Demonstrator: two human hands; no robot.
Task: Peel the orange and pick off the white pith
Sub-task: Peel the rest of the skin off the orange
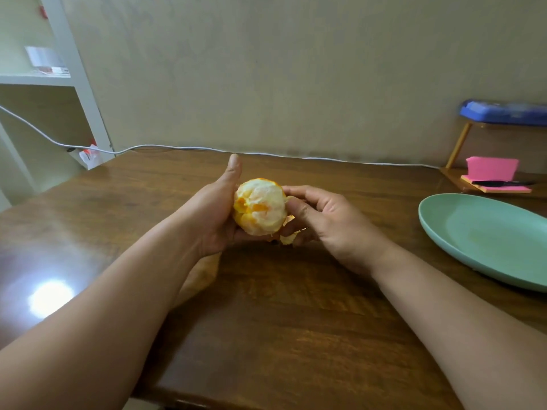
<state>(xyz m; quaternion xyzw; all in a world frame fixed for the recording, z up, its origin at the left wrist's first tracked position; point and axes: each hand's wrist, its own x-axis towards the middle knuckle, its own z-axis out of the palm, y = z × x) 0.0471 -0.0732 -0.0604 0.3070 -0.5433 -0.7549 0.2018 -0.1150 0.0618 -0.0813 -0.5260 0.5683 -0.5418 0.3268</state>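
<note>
Both hands are clamped on one orange (260,207), held just above the wooden table (281,321), well left of the green plate (488,247). The left hand (216,220) cradles the side away from the plate, fingers curled under, thumb sticking up. The right hand (322,217) grips the side nearer the plate. White pith covers most of the fruit, flesh showing in spots. A scrap of peel (288,238) hangs beneath.
</note>
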